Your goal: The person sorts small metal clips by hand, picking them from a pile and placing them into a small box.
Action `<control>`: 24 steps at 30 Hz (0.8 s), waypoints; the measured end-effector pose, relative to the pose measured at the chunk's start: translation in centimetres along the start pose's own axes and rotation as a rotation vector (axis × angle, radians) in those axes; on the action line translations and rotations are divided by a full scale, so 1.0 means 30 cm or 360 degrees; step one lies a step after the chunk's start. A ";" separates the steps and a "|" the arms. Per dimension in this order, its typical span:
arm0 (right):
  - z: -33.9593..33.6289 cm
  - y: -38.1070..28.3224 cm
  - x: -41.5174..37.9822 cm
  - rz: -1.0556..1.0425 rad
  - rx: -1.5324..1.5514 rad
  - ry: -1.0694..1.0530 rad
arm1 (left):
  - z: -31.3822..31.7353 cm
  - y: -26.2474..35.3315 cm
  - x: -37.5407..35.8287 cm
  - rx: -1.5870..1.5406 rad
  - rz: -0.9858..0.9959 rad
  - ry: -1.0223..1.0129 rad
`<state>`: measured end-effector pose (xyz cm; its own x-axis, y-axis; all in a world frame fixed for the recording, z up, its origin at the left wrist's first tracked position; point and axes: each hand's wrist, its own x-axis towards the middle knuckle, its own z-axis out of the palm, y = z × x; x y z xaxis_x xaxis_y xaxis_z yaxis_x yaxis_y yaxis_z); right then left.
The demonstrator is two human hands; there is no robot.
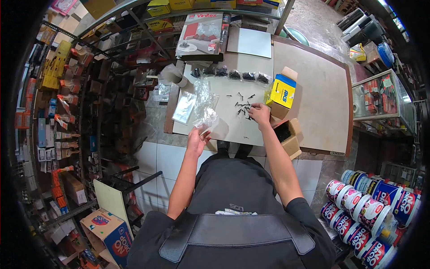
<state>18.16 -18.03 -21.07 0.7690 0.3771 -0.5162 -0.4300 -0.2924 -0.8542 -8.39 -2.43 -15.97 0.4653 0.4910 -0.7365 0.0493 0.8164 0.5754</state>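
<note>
My left hand [196, 142] is closed on the lower edge of a clear plastic bag [206, 117] near the table's front edge. Small black screws [242, 106] lie loose in the middle of the table. At the right side of this pile, my right hand [260, 114] has its fingers pinched together on some of the screws; its fingertips partly hide them. Several filled clear packets of black screws [234, 75] stand in a row farther back. A stack of flat clear bags [184, 106] lies left of the bag I hold.
A yellow and blue box [282, 94] and an open cardboard box [291, 142] sit just right of my right hand. At the table's back are a Vinilex box [200, 35] and a white board [249, 42]. Stocked shelves [58, 112] line the left; paint buckets [363, 210] stand at lower right.
</note>
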 end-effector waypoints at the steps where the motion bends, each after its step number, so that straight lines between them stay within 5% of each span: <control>1: 0.002 -0.010 -0.006 0.0010 0.0064 -0.0031 | 0.000 0.001 0.000 0.0003 0.0002 -0.0002; 5: -0.024 -0.073 -0.063 0.0202 0.0287 -0.0218 | -0.012 0.003 0.003 -0.0023 0.0006 -0.0007; 11: -0.155 -0.166 -0.253 -0.0185 0.0307 -0.0064 | -0.017 0.006 0.002 -0.0033 -0.0004 0.0007; 17: -0.438 -0.039 -0.343 -0.0268 -0.0569 0.0138 | 0.000 0.011 0.001 -0.0017 -0.0016 -0.0003; 19: -0.465 -0.023 -0.392 -0.0553 -0.1448 0.0232 | 0.000 0.000 0.012 0.0006 -0.0028 -0.0013; 24: -0.403 -0.032 -0.414 -0.0719 -0.1682 0.0290 | 0.021 0.002 0.020 0.0002 -0.0033 -0.0043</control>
<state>14.75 -33.04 -13.08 0.8451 0.5273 -0.0877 0.4434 -0.7831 -0.4361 -7.54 -2.28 -16.16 0.4881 0.4654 -0.7383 0.0603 0.8259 0.5605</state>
